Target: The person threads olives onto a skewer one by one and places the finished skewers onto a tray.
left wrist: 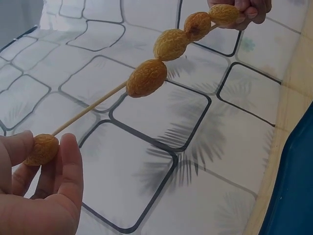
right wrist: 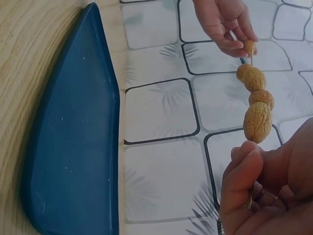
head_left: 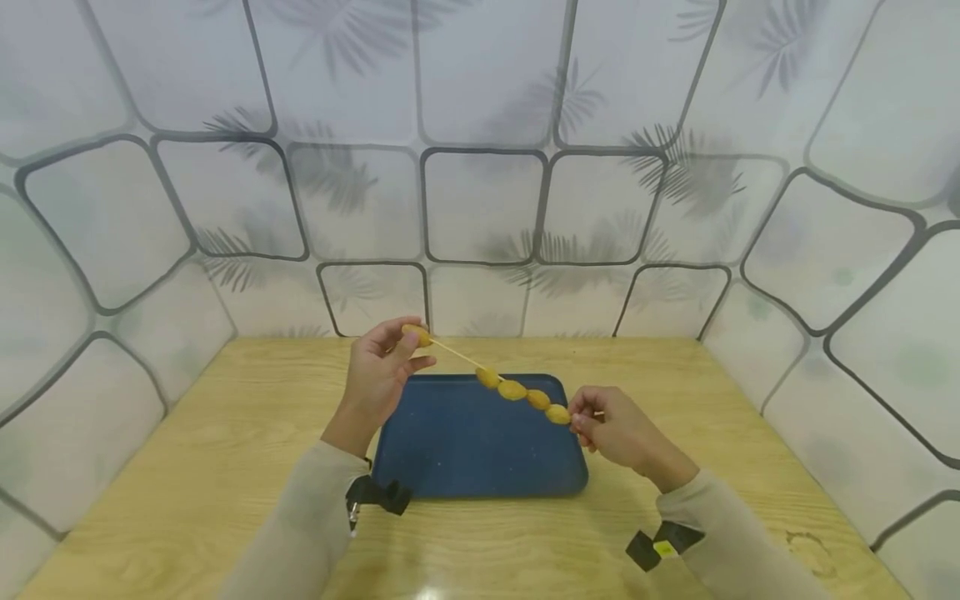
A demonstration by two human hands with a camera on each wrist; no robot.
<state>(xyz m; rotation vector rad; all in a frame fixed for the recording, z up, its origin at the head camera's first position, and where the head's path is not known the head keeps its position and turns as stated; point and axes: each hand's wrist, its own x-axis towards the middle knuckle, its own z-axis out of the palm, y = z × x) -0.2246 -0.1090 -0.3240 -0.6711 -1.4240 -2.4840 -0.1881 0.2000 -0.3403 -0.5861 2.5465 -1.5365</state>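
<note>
A thin wooden skewer is held in the air over the blue tray, slanting down to the right in the head view. Several wrinkled, yellow-brown oval fruits, perhaps dried, are threaded close together on its right part. My left hand pinches one more such fruit between thumb and fingers at the skewer's far left end; how deep the stick goes into it is hidden. The right hand grips the skewer's other end, just below the lowest fruit. A bare stretch of stick shows between the left fruit and the others.
The tray lies on a light wood-grain table, with small pale specks on its surface. Behind and at both sides stand white walls patterned with grey outlines and leaves. Black straps with camera mounts sit on both wrists.
</note>
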